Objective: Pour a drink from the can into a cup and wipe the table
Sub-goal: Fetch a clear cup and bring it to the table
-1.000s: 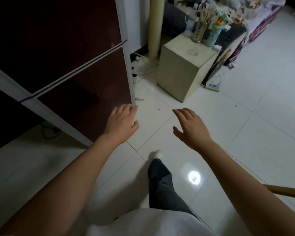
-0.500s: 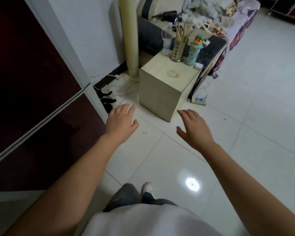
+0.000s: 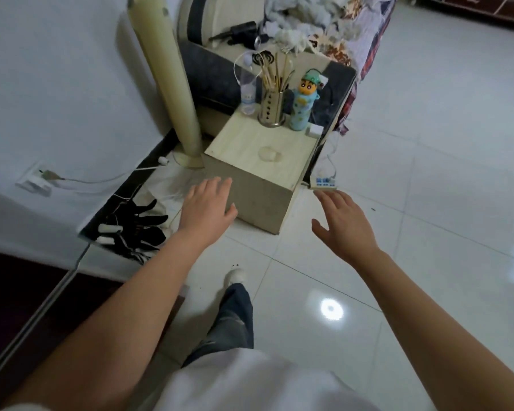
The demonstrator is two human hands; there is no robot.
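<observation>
White tiles lie under both arms; the left hand (image 3: 207, 207) and right hand (image 3: 340, 222) reach forward spread and empty, likely for balance while walking. Beyond, a wooden box table (image 3: 261, 161) holds a water bottle (image 3: 247, 93), a stick holder (image 3: 272, 109) and a cartoon flask (image 3: 301, 106) at its back edge, leaving the front free. No can or cup shows, and no writing is legible.

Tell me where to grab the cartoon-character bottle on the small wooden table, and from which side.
Grip the cartoon bottle around its straight cylindrical body, below the character head, which looks too lumpy for a sure hold. Come from the front-right with the right hand: it stands upright at the back right of the table, and the metal utensil holder crowds its left side.
</observation>
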